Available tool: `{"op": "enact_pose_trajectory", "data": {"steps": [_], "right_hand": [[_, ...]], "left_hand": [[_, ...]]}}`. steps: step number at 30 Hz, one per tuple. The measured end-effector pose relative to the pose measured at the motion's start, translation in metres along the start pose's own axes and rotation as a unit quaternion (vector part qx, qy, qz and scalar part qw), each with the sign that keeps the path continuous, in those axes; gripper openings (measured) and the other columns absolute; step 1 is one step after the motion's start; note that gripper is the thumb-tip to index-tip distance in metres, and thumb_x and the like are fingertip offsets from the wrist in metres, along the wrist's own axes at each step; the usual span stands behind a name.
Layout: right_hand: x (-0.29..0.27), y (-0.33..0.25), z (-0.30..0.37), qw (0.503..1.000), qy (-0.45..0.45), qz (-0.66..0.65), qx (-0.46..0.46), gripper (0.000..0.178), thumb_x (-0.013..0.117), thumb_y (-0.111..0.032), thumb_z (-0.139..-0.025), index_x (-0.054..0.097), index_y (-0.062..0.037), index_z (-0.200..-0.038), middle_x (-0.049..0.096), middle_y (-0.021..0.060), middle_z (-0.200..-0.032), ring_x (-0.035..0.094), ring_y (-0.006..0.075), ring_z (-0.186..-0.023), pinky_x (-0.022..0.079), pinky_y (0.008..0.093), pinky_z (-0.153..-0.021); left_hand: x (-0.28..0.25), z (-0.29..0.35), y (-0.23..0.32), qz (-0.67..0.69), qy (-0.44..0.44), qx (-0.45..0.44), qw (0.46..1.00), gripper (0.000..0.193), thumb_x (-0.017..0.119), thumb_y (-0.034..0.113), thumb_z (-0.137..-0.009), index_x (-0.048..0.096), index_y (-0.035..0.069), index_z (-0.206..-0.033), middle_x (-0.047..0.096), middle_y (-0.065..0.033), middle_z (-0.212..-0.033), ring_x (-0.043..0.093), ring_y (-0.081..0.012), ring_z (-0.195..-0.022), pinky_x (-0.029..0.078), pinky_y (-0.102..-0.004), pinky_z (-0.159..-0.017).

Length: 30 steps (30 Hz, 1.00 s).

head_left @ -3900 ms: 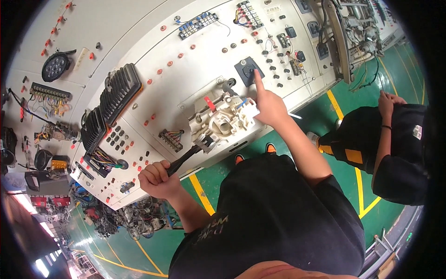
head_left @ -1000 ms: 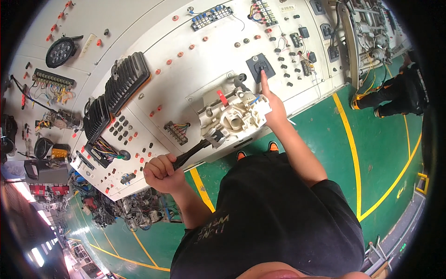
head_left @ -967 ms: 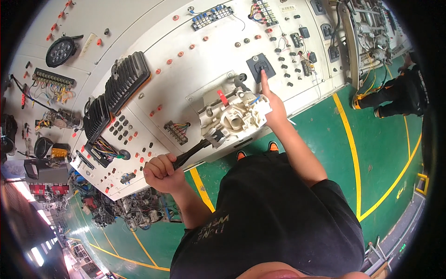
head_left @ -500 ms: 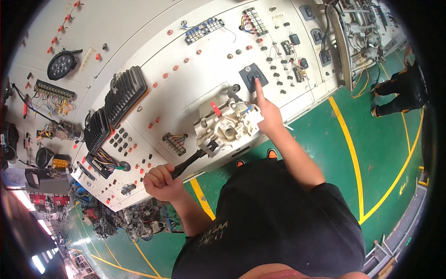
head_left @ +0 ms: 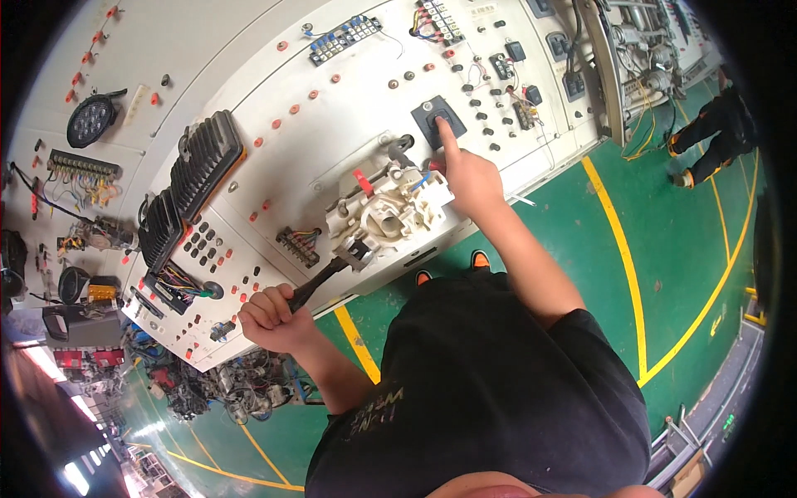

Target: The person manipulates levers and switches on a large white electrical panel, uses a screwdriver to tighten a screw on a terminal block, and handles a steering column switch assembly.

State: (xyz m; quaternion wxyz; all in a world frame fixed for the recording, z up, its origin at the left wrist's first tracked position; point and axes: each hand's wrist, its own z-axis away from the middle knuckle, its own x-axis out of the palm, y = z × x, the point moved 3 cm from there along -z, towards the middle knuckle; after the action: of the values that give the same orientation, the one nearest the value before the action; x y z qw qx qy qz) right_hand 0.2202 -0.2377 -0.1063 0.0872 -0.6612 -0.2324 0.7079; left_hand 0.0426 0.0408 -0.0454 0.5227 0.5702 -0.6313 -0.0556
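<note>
My left hand [head_left: 276,318] is closed round the black stalk lever [head_left: 317,284], which sticks out of a cream plastic steering-column switch housing [head_left: 415,217]. A red tab [head_left: 363,182] stands on top of this housing, which is mounted on the white panel board. My right hand [head_left: 476,186] points with its index finger stretched out, the tip touching a black square switch plate [head_left: 453,127]. Its other fingers are partly hidden and look curled, and I see nothing held in them.
On the white board [head_left: 332,116] sit finned black modules [head_left: 212,149], a terminal strip [head_left: 347,41], a round lamp [head_left: 91,119] and several red and black sockets. Engine parts [head_left: 656,50] stand at the far right. A person's dark-trousered legs [head_left: 716,133] are on the green floor [head_left: 564,241].
The board has shifted slightly left and up in view. My right index fingertip stays at the switch plate, and my left hand keeps its grip on the stalk lever.
</note>
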Motion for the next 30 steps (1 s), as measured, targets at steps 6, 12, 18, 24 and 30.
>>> {"op": "enact_pose_trajectory", "data": {"steps": [6, 12, 18, 24, 30], "right_hand": [[0.002, 0.010, -0.004, 1.000, 0.008, -0.018, -0.015, 0.082, 0.062, -0.028, -0.082, 0.015, -0.0139, -0.148, 0.065, 0.0136, -0.072, 0.063, 0.0313, -0.062, 0.051, 0.0405, -0.057], [0.002, 0.026, -0.008, 0.996, 0.001, -0.003, -0.085, 0.081, 0.058, -0.032, -0.084, 0.013, -0.0093, -0.149, 0.064, 0.0108, -0.070, 0.062, 0.0287, -0.058, 0.050, 0.0403, -0.053], [0.001, 0.035, -0.015, 0.992, -0.055, -0.026, -0.113, 0.079, 0.056, -0.030, -0.086, 0.012, -0.0127, -0.150, 0.063, 0.0101, -0.070, 0.061, 0.0278, -0.059, 0.050, 0.0396, -0.053], [-0.005, 0.052, -0.019, 0.989, -0.044, -0.030, -0.137, 0.076, 0.054, -0.030, -0.086, 0.016, -0.0150, -0.149, 0.062, 0.0099, -0.069, 0.061, 0.0273, -0.057, 0.050, 0.0394, -0.052], [-0.007, 0.049, -0.022, 0.991, -0.042, -0.022, -0.128, 0.074, 0.056, -0.032, -0.085, 0.021, -0.0162, -0.149, 0.063, 0.0084, -0.068, 0.061, 0.0270, -0.056, 0.049, 0.0398, -0.050]], "left_hand": [[-0.002, 0.001, 0.000, 0.114, 0.027, -0.068, 0.991, 0.040, 0.038, 0.025, -0.096, 0.032, 0.015, -0.058, 0.031, 0.0027, -0.052, 0.032, -0.0102, -0.046, 0.038, -0.0305, -0.063], [0.001, 0.000, -0.006, 0.138, 0.037, -0.055, 0.988, 0.039, 0.043, 0.025, -0.095, 0.031, 0.016, -0.059, 0.030, 0.0041, -0.053, 0.030, -0.0081, -0.046, 0.034, -0.0256, -0.060], [-0.057, 0.019, -0.031, -0.067, 0.257, -0.102, 0.959, 0.029, 0.047, 0.027, -0.093, 0.048, 0.011, -0.069, 0.050, -0.0021, -0.064, 0.051, -0.0175, -0.062, 0.044, -0.0311, -0.062], [-0.077, 0.103, -0.074, -0.448, 0.116, -0.359, 0.811, 0.024, 0.052, 0.029, -0.093, 0.055, 0.008, -0.080, 0.050, 0.0004, -0.064, 0.048, -0.0119, -0.055, 0.040, -0.0265, -0.052], [-0.002, 0.122, -0.144, -0.601, -0.191, -0.360, 0.688, 0.023, 0.060, 0.018, -0.089, 0.052, -0.001, -0.078, 0.045, -0.0095, -0.060, 0.042, -0.0163, -0.054, 0.037, -0.0311, -0.053]]}}
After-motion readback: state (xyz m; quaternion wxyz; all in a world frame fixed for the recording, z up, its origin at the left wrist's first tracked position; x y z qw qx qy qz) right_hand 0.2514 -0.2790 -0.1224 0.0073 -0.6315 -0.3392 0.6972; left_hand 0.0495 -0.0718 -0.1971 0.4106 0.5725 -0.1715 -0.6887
